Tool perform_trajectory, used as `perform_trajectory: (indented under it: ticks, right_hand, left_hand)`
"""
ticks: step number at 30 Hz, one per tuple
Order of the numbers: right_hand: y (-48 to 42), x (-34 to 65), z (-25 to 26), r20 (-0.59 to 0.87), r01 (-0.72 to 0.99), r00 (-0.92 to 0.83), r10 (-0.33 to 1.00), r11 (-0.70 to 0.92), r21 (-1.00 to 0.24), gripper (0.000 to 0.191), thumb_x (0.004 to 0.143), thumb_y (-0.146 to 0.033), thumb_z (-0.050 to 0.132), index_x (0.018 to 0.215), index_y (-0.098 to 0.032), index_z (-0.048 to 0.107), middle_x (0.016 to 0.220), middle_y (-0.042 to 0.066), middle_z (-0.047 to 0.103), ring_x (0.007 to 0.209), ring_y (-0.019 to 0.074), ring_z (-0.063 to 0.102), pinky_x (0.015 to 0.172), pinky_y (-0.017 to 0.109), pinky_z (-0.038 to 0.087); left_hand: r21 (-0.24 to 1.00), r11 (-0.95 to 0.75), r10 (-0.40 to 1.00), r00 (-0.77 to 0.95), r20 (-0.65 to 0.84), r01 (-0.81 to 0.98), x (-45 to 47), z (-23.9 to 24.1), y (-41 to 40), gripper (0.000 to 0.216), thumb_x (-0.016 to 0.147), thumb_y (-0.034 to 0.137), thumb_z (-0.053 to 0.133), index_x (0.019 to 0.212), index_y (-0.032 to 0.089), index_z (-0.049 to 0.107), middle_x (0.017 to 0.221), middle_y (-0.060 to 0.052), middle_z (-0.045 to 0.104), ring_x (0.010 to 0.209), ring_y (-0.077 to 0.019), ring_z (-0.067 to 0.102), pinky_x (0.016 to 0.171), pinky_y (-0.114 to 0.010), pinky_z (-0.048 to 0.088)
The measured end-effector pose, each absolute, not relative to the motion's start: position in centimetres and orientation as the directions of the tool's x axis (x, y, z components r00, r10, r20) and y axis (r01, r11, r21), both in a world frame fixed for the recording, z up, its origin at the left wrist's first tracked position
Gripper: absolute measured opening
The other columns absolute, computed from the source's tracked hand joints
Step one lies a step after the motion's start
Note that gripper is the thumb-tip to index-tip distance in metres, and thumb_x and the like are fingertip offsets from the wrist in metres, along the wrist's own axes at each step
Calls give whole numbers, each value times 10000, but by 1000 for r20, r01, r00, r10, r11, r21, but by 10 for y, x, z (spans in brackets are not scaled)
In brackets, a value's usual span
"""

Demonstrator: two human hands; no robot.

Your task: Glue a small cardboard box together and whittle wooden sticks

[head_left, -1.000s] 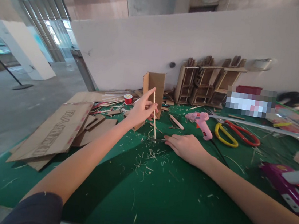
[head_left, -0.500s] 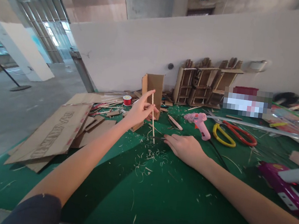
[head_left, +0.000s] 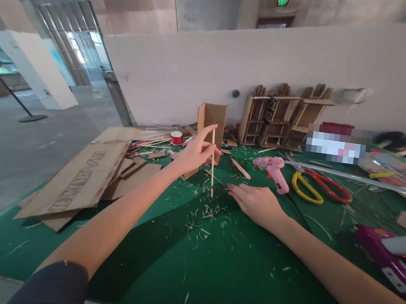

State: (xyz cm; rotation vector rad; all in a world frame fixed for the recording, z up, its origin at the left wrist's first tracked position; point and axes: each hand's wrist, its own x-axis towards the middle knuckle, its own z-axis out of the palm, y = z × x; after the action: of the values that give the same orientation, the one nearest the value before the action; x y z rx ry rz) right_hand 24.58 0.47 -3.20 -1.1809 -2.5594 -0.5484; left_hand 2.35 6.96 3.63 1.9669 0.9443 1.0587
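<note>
My left hand (head_left: 200, 152) is closed on a thin, pale wooden stick (head_left: 212, 170), its index finger extended along the top end. The stick slants down, its lower end just above or on the green table. My right hand (head_left: 256, 202) is closed on a thin, dark, blade-like tool (head_left: 226, 189) pointing toward the stick's lower end. Most of the tool is covered by the fingers, and whether it touches the stick I cannot tell. Curled wood shavings (head_left: 210, 213) lie below. Behind the left hand stands a folded cardboard piece (head_left: 215, 116).
Flat cardboard sheets (head_left: 72, 179) are stacked on the left. A red spool (head_left: 176, 138) sits among sticks. On the right are a pink glue gun (head_left: 277, 174), scissors (head_left: 308, 188) and a purple device (head_left: 379, 260). Cardboard shelf models (head_left: 278, 119) stand by the wall.
The view has shifted slightly, so everything appears a little farther right and lower. The dark tool, which crossed the stick's lower end, now shows less clearly there. Both hands keep their grip.
</note>
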Motion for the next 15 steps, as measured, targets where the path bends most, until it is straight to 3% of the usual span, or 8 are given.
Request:
perform_trajectory:
  ticks: [3,8,13,15]
  right_hand:
    - [8,246,-35,410,789,-604,684,585,187,395,988,-344,330,1152,-198,659,844,55,717,676,128,633,517,258,309]
    - [8,244,-32,309,736,-675,671,643,212,379,988,-368,330,1103,-264,675,818,18,715,629,118,620,504,254,266]
    - [6,244,-31,391,801,-595,703,557,218,411,995,-360,303,1157,-222,656,815,41,708,653,130,627,498,272,256]
    - [5,243,-29,346,787,-615,708,578,215,389,990,-354,323,1139,-233,662,818,35,711,653,130,629,500,268,258]
  left_hand:
    - [837,-483,841,402,361,259,23,35,71,553,960,257,401,1460,319,173,992,-77,701,645,-126,694,548,-213,558]
    - [849,-467,849,396,350,249,23,34,71,547,963,245,390,1458,317,169,991,-81,695,650,-137,697,538,-223,544]
    - [847,-473,845,398,357,244,25,34,70,537,965,237,379,1456,310,175,975,-77,692,648,-134,692,540,-225,539]
    - [847,-469,849,392,354,250,25,33,71,537,966,233,373,1456,313,168,976,-73,691,645,-127,689,541,-220,538]
